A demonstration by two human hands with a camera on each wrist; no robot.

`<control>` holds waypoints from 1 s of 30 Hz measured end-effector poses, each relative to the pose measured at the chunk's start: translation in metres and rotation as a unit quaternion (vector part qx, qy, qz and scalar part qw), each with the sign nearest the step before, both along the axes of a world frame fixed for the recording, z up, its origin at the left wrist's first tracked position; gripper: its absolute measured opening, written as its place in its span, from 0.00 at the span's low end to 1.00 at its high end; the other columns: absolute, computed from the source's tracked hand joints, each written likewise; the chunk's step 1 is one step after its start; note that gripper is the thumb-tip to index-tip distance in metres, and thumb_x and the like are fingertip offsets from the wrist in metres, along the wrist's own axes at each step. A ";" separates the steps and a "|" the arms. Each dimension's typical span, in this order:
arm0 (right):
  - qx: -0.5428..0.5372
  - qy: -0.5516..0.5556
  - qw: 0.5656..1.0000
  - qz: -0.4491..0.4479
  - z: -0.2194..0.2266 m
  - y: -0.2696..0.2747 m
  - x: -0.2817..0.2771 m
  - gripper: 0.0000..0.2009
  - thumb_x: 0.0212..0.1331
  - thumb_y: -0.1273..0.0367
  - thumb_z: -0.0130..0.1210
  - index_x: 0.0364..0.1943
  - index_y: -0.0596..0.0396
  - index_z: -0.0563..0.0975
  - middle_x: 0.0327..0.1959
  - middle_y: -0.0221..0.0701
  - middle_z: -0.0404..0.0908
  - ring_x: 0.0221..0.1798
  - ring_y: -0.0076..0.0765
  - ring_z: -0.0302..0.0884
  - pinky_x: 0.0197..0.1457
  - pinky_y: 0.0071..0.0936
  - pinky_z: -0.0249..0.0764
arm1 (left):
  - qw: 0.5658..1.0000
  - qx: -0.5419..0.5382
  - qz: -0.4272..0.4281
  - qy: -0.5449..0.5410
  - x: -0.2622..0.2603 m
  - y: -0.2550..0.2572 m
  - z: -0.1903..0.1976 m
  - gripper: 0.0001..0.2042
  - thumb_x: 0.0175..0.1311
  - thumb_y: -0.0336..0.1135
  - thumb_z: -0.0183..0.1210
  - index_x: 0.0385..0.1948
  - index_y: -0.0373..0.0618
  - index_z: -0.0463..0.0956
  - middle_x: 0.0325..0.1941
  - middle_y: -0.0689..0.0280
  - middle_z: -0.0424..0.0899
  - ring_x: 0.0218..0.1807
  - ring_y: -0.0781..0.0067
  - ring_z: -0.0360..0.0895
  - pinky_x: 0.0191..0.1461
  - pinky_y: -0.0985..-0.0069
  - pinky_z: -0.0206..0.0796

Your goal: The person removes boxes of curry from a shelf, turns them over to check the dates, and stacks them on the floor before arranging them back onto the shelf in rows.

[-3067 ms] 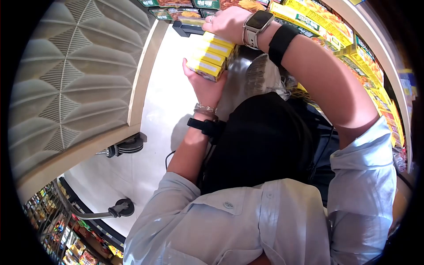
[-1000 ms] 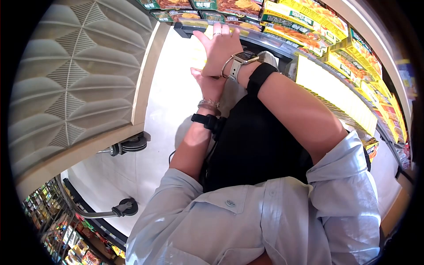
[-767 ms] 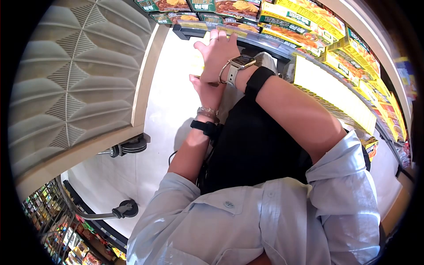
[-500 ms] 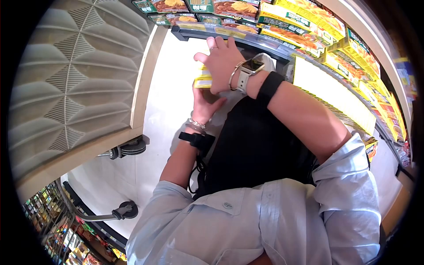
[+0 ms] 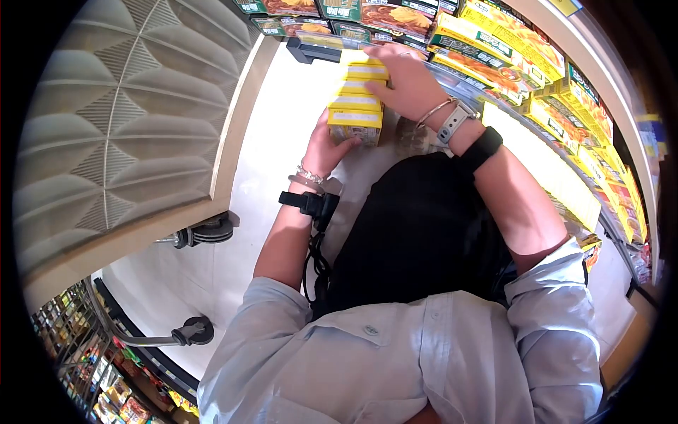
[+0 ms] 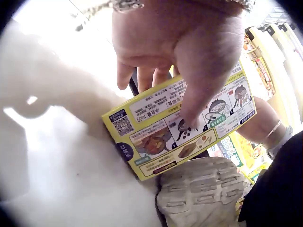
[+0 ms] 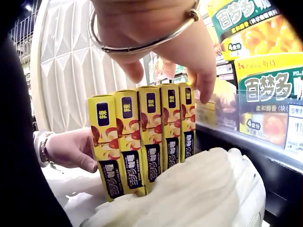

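Note:
Several yellow curry boxes (image 5: 355, 101) stand side by side in a row, their printed ends visible in the right wrist view (image 7: 150, 137). The left hand (image 5: 326, 150) grips the near end of the row, its thumb (image 6: 191, 111) on the broad face of the outermost box (image 6: 177, 127). At the far end, the right hand (image 5: 409, 81) has its fingers over the tops of the boxes. In the right wrist view the right hand (image 7: 156, 38) reaches down from above, fingers bent over the row's far end.
Shelves of green and yellow boxes (image 5: 487, 56) curve along the top and right. A pale shoe (image 7: 189, 194) is close beside the row. A patterned panel (image 5: 127, 106) on a caster (image 5: 205, 232) stands at left, and a wire cart (image 5: 70, 339) at lower left.
The right hand has moved right, off the near part of the row, uncovering the boxes. The left hand has risen slightly and now holds the near box, its thumb against it.

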State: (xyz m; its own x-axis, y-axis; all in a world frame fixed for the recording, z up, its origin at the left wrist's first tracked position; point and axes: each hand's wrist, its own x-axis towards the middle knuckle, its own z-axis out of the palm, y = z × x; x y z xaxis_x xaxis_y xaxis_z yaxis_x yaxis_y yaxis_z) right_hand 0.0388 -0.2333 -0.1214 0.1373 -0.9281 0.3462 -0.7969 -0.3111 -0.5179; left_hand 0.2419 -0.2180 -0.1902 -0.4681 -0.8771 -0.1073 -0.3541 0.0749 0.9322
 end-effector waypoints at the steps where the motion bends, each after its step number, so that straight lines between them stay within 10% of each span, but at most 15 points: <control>1: -0.003 0.003 1.000 -0.017 0.006 0.002 0.000 0.21 0.48 0.67 0.54 0.49 0.53 0.70 0.45 0.41 0.71 0.50 0.47 0.67 0.54 0.38 0.62 | 1.000 0.015 -0.008 0.003 -0.001 -0.001 0.001 0.30 0.41 0.24 0.64 0.50 0.40 0.62 0.50 0.57 0.69 0.52 0.61 0.68 0.56 0.71 0.60; 11: 0.023 -0.042 0.997 -0.056 0.025 0.014 -0.010 0.19 0.47 0.71 0.54 0.47 0.54 0.71 0.43 0.41 0.72 0.49 0.44 0.69 0.51 0.32 0.66 | 0.998 -0.016 -0.022 0.065 -0.001 -0.001 -0.015 0.22 0.49 0.25 0.60 0.48 0.37 0.64 0.46 0.61 0.75 0.49 0.71 0.71 0.55 0.74 0.60; 16: 0.018 -0.078 0.997 -0.011 0.046 0.035 -0.024 0.19 0.50 0.71 0.54 0.49 0.52 0.69 0.44 0.37 0.72 0.46 0.35 0.71 0.49 0.27 0.67 | 0.993 0.055 -0.012 0.105 -0.005 0.002 0.006 0.44 0.41 0.21 0.61 0.62 0.38 0.42 0.55 0.57 0.65 0.58 0.67 0.62 0.60 0.73 0.55; 30: 0.095 -0.239 0.963 -0.087 0.146 0.150 -0.075 0.20 0.53 0.73 0.53 0.52 0.50 0.69 0.48 0.29 0.71 0.39 0.22 0.69 0.48 0.21 0.67 | 0.995 -0.062 -0.002 0.072 -0.002 0.010 0.025 0.46 0.41 0.23 0.62 0.63 0.40 0.39 0.60 0.56 0.61 0.61 0.65 0.59 0.61 0.74 0.53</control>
State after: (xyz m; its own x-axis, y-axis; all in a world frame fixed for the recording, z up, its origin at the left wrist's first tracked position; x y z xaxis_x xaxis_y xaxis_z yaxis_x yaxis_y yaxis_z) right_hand -0.0365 -0.0831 0.0243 -0.1585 -0.9755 0.1527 -0.4857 -0.0576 -0.8722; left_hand 0.2400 -0.2075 -0.1651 -0.4739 -0.8776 0.0714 -0.2161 0.1946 0.9568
